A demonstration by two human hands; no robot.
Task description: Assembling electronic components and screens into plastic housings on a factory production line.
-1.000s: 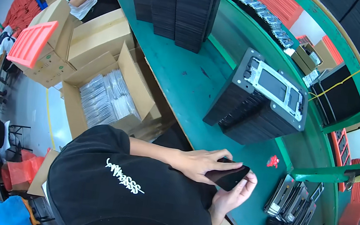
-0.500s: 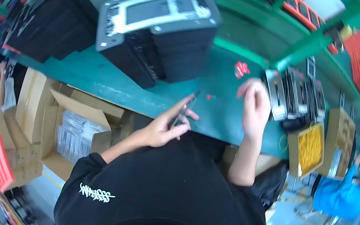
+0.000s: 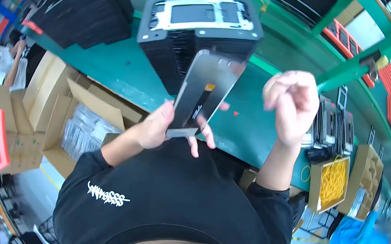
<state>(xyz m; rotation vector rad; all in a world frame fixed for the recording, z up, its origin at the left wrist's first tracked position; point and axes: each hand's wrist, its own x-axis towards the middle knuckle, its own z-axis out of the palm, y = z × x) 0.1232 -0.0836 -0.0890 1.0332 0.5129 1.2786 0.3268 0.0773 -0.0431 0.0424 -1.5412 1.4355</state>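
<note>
A phone display panel [image 3: 204, 98], dark-faced with a small orange patch and a ribbon, stands tilted up in front of my chest. My left hand [image 3: 155, 125] grips its lower part, with the thumb at one edge and fingers showing past the other. Over the right of the bench my right hand [image 3: 291, 104] is raised with its fingers curled together. Whether anything small is pinched there is hidden. Just beyond the panel rises a stack of black trays [image 3: 164, 61], topped by a white and grey frame [image 3: 192, 14]. A tiny red bit [image 3: 236, 113] lies on the green bench [image 3: 249, 135].
More black trays [image 3: 82, 12] stand back left. At the right are several upright dark panels [image 3: 330, 125] and a box of yellow bands [image 3: 332, 182]. An open carton [image 3: 57, 136] holds clear plastic packs [image 3: 85, 132]. Other people work at both sides.
My left hand has turned the panel from edge-on to broad face and brought it nearer. My right hand has risen, its fingers curled. The view has shifted slightly.
</note>
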